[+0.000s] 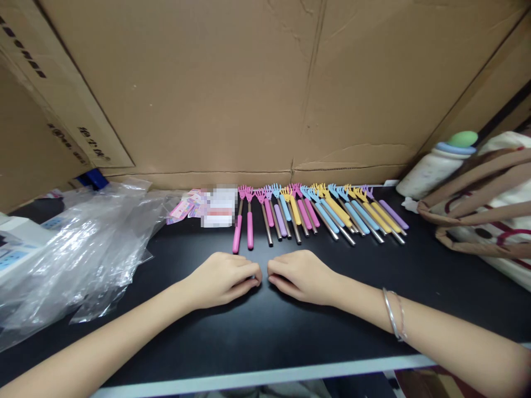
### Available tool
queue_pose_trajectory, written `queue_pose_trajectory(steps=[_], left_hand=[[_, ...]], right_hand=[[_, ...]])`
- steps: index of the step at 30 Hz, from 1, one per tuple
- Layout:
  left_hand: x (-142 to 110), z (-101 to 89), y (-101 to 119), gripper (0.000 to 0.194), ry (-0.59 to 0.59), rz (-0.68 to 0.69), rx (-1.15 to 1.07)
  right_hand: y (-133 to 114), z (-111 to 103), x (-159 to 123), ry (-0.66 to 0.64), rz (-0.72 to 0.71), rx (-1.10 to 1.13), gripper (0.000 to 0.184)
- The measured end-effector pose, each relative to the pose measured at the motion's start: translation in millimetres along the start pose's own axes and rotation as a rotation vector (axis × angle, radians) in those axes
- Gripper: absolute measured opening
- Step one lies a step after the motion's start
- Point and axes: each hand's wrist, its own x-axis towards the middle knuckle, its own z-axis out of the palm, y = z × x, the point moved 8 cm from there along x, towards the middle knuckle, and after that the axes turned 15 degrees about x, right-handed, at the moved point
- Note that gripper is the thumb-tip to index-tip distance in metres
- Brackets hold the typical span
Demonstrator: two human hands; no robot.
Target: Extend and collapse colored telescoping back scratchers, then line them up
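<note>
Two hands (226, 279) (305, 279), grip narrow, near pink backscratchers (249, 231); heap of clear bags (99, 232) at left

You face a creased brown cardboard wall (228, 88), black print (92, 141) at left; your black tabletop (249, 337) has a pale front edge (265, 377).

Back scratchers (326, 217) on black tabletop (265, 331)

Long many-coloured metal-and-plastic back scratchers (340, 212) on the flat black table (265, 342), right of flat clear plastic bags (103, 237)
</note>
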Motion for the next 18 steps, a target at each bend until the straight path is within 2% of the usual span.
queue_pose_trajectory(steps=[18], left_hand=[[-1.6,0.4,-0.1,0.015,-0.009,-0.007,-0.031]], right_hand=[[2.4,0.5,0.6,-0.007,0.009,0.011,0.016]])
